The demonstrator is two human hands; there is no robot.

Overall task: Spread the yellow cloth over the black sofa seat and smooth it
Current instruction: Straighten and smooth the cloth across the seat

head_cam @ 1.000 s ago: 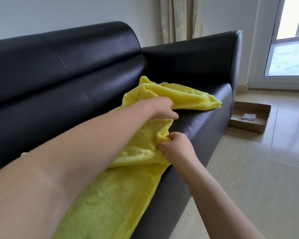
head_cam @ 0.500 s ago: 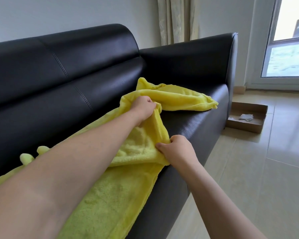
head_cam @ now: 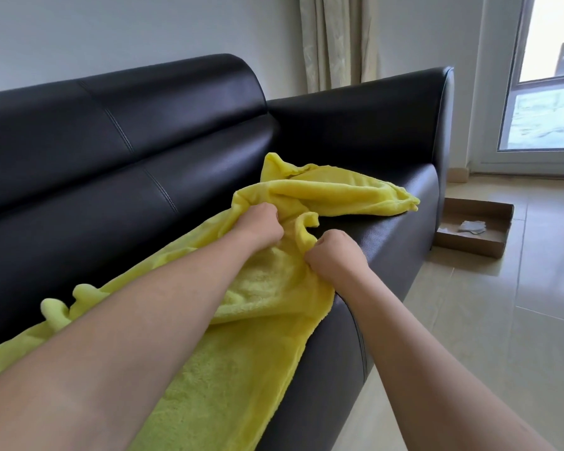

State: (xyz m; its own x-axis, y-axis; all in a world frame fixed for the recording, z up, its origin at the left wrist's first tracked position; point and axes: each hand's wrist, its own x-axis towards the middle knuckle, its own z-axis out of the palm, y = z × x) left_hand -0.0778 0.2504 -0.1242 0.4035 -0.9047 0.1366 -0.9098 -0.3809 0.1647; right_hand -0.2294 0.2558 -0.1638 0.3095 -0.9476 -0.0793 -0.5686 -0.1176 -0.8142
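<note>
A fluffy yellow cloth (head_cam: 261,323) lies along the black sofa seat (head_cam: 394,229), bunched and folded toward the far armrest, with its near edge hanging over the seat front. My left hand (head_cam: 261,224) grips a fold of the cloth near the middle of the seat. Close beside it, my right hand (head_cam: 334,257) grips the cloth's front edge. Both fists are curled into the fabric, with a raised curl of cloth between them. The far part of the seat is bare black leather.
The sofa backrest (head_cam: 127,131) runs along the left, the armrest (head_cam: 388,125) closes the far end. A shallow cardboard tray (head_cam: 472,237) holding crumpled white paper sits on the tiled floor (head_cam: 502,336) beside the sofa. A curtain (head_cam: 336,40) and glass door (head_cam: 547,92) stand beyond.
My left hand pulled back from the far fold and gripped the cloth nearer the backrest. My right hand shifted up along the front edge, closer to the left hand.
</note>
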